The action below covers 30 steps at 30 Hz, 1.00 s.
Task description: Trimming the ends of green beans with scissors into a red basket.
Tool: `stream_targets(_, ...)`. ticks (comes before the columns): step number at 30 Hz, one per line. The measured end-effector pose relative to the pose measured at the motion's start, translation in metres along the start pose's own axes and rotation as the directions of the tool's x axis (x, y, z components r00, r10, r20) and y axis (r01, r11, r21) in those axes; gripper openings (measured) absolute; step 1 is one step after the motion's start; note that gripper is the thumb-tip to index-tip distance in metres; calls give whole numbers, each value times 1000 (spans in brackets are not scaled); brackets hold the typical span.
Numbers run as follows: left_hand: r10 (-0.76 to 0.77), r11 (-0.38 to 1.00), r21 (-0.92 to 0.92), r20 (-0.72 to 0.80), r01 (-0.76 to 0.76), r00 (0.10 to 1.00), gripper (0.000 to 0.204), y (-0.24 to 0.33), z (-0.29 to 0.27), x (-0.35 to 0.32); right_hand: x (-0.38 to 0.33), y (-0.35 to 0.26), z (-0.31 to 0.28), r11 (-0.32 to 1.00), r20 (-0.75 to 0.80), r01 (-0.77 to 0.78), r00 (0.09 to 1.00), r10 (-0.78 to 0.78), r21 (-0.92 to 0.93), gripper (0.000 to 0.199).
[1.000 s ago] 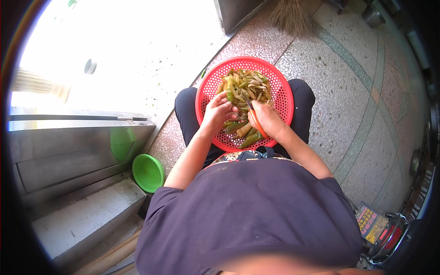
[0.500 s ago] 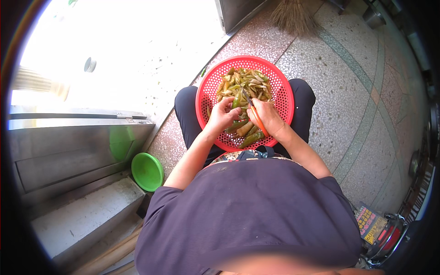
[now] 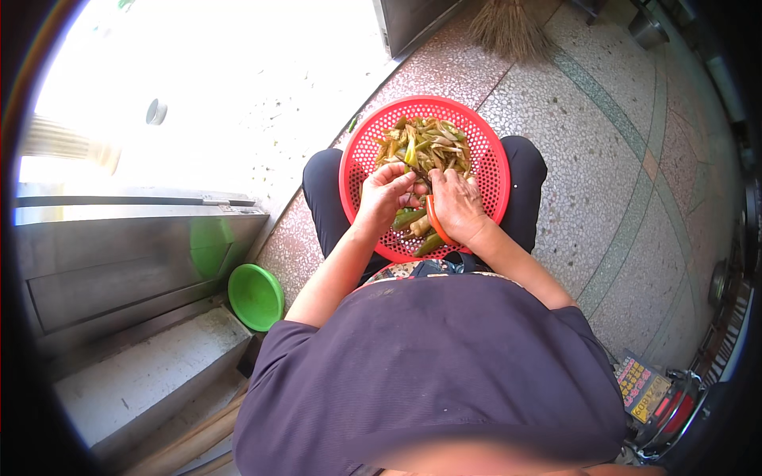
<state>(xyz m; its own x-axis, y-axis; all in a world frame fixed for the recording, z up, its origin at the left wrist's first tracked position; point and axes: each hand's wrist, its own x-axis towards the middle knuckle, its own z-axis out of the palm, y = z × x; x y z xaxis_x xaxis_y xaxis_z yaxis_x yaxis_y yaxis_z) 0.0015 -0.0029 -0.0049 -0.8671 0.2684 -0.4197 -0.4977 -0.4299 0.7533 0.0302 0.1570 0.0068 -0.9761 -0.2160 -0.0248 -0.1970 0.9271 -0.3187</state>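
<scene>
two bare hands meet over a red perforated plastic basket [image 3: 429, 101] that rests between the person's dark-trousered legs [image 3: 525, 170]. from where i stand, what matters is the angle between the long green pepper [image 3: 411, 151] and the orange-handled scissors [image 3: 435, 220]. the pepper's visible end points away from the body, leaning slightly right, just beyond the left fingertips; from the right hand [image 3: 458, 205] it lies ahead and to the left. the dark blades slant in from the right toward its near part, though fingers hide whether they touch it.

the left hand [image 3: 386, 195] is nearer the pepper and has it pinched between thumb and fingers. the right hand is curled round the scissor handles, its knuckles close beside the left fingertips; how far the blades gape i can't tell.

compared with half a second ago, the right hand has come inward and the gap between the hands has narrowed. the pepper now shows a paler, slimmer end, further from the body. the heap of cut strips [image 3: 448, 139] beyond and the larger pepper pieces [image 3: 430, 244] nearer the body look much the same.
</scene>
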Motion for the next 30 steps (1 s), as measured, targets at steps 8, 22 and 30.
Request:
stream_targets(8, -135, 990, 39, -5, 135, 991, 15, 9, -6, 2, -2, 6, 10, 973, 14, -5, 1000, 1, 233, 20)
stream_targets(22, -73, 997, -36, 53, 75, 996, 7, 15, -23, 8, -2, -1, -15, 996, 134, 42, 990, -52, 77, 34)
stream_targets(30, -46, 999, -26, 18, 46, 999, 7, 13, -14, 7, -2, 6, -8, 995, 91, 86, 992, -91, 55, 37)
